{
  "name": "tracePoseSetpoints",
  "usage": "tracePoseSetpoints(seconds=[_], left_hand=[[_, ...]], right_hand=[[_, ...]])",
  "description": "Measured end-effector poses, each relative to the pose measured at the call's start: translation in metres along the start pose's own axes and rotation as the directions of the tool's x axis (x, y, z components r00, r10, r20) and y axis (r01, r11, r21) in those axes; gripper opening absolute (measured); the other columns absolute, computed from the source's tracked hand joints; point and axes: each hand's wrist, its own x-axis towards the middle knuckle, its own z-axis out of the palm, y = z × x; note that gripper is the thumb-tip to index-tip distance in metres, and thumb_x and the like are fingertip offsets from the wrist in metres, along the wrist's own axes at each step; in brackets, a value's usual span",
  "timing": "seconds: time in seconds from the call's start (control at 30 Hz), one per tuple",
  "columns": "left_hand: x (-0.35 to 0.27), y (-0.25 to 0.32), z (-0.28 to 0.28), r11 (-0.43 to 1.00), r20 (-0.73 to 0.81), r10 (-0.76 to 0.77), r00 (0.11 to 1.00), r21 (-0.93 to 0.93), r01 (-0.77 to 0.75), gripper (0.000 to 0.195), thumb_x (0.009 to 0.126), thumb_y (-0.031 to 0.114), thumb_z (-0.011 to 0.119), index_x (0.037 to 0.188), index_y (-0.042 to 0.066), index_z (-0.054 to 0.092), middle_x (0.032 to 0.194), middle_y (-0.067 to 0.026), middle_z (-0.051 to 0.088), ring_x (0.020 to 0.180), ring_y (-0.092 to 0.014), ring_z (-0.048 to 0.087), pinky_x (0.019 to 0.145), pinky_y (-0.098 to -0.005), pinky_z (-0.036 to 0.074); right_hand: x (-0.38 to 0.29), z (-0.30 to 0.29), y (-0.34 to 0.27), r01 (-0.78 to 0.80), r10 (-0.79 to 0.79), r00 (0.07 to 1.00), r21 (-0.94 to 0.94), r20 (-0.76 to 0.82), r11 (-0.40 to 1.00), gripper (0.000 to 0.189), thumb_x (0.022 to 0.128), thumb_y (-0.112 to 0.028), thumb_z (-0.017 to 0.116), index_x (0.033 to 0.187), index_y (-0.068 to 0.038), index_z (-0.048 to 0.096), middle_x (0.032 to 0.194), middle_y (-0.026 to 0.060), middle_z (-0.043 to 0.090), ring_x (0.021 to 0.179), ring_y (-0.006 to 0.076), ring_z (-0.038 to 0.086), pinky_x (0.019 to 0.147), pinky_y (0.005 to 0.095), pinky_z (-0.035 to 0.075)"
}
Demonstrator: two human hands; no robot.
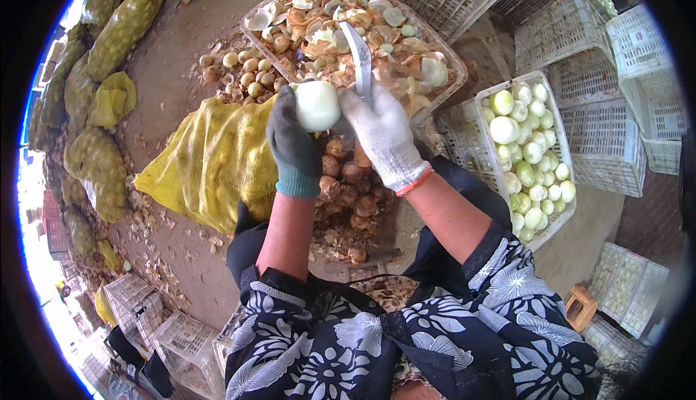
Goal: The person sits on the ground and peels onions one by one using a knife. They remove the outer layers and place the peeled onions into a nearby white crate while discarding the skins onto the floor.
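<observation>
My left hand (296,142), in a dark coated glove with a teal cuff, holds a peeled white onion (317,106). A white knit glove with an orange edge covers my right hand (380,131), which grips a knife with a curved metal blade (358,55) pointing away from me. The right fingertips are at the onion's right side; the knife's handle is mostly hidden in the glove. Under my hands lie unpeeled brown onions (353,182). Beyond them is a plastic crate (457,82) heaped with onion skins (337,30). A yellow mesh sack (217,155) of onions lies left.
A white crate (484,128) of peeled onions (533,152) stands to my right. Stacked plastic crates (565,36) are at the upper right, filled mesh sacks (125,30) along the left. Loose onions (250,66) and skins litter the floor. More crates (182,340) stand at lower left.
</observation>
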Motion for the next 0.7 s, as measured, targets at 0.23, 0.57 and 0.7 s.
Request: tracePoseSetpoints(seconds=[0.23, 0.57, 0.7], left_hand=[[-0.007, 0.015, 0.007, 0.725, 0.194, 0.366, 0.910, 0.554, -0.409, 0.046, 0.105, 0.034, 0.052, 0.124, -0.005, 0.066, 0.108, -0.0180, 0.072, 0.096, -0.021, 0.068, 0.087, -0.0354, 0.054], [-0.007, 0.013, 0.005, 0.875, 0.145, 0.278, 0.950, 0.369, -0.313, 0.045, 0.107, 0.033, 0.049, 0.122, -0.006, 0.066, 0.110, -0.0138, 0.071, 0.100, -0.020, 0.066, 0.092, -0.0334, 0.052], [-0.002, 0.013, 0.002, 0.963, 0.110, 0.188, 0.976, 0.174, -0.205, 0.037, 0.107, 0.027, 0.051, 0.120, -0.005, 0.066, 0.108, -0.0105, 0.069, 0.098, -0.016, 0.063, 0.091, -0.0312, 0.051]], right_hand=[[-0.002, 0.008, -0.005, -0.132, 0.099, 0.985, 0.249, 0.138, 0.959, 0.059, 0.086, -0.038, 0.088, 0.115, 0.004, 0.060, 0.105, 0.0080, 0.068, 0.092, 0.0102, 0.064, 0.080, 0.0260, 0.057], [-0.002, 0.018, -0.010, -0.095, 0.059, 0.991, 0.321, 0.121, 0.942, 0.062, 0.084, -0.031, 0.091, 0.117, 0.006, 0.054, 0.106, 0.0115, 0.070, 0.092, 0.0133, 0.068, 0.080, 0.0269, 0.059], [-0.005, 0.020, -0.008, -0.065, 0.044, 0.995, 0.253, 0.090, 0.965, 0.062, 0.083, -0.027, 0.091, 0.119, 0.005, 0.051, 0.106, 0.0116, 0.070, 0.090, 0.0137, 0.069, 0.079, 0.0280, 0.060]])
